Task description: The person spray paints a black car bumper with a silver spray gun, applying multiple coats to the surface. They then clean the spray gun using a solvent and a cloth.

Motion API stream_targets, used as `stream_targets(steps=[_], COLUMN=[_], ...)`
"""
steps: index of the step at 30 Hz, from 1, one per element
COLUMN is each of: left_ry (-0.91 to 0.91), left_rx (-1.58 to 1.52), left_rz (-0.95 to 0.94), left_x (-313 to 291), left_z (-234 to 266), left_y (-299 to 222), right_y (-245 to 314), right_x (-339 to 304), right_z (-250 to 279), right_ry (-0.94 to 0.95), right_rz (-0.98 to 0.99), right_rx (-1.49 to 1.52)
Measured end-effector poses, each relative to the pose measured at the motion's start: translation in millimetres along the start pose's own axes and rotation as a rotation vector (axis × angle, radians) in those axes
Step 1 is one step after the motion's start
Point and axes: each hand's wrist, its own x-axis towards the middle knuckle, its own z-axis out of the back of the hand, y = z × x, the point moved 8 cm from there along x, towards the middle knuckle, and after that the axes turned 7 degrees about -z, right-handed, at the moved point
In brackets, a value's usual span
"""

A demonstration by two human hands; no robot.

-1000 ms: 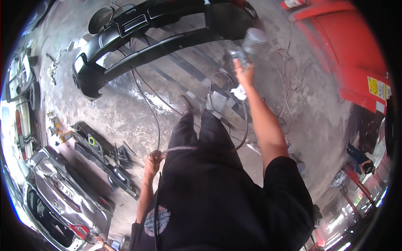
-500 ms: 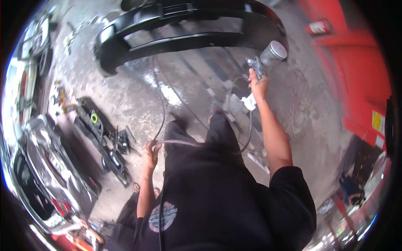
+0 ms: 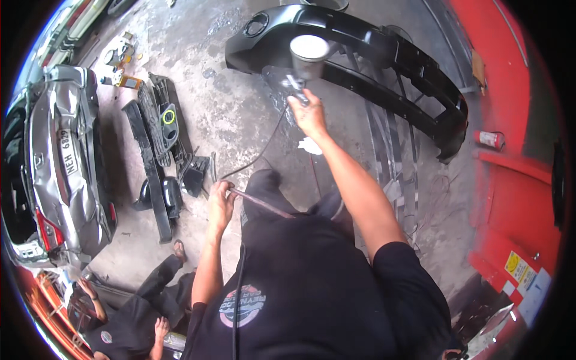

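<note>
Just beyond my right fingertips I see the black car bumper (image 3: pixel 384 66) lying across the concrete floor (image 3: pixel 240 114). Well left of my left fingers stands the dented silver car (image 3: pixel 60 162), with black trim parts (image 3: pixel 157 144) between. My right hand (image 3: pixel 309 114) is closed around the spray gun (image 3: pixel 300 75), its cup above the knuckles. My left hand (image 3: pixel 221 204) is wrapped around the air hose (image 3: pixel 264 207), which runs rightward from the fist.
</note>
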Motion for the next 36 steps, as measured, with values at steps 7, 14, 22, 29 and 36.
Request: stream_targets(steps=[7,14,22,29,36], left_ry=[-0.04,-0.051,-0.072,-0.081,0.002], left_rx=[-0.064,-0.182,-0.207,-0.203,-0.28], left_rz=[-0.123,-0.173,-0.066,-0.09,-0.038], left_x=[58,97,111,153,197], left_z=[78,82,85,103,87], left_y=[54,61,88,82,67], right_y=[52,16,46,141,111], right_x=[1,22,60,122,159], right_z=[-90,100,97,-77,-68], right_ry=[0.238,-0.529,-0.649,-0.258,-0.087], right_rz=[-0.191,0.098,0.069,0.2,0.078], right_rx=[0.178,-0.185,-0.156,-0.214,-0.098])
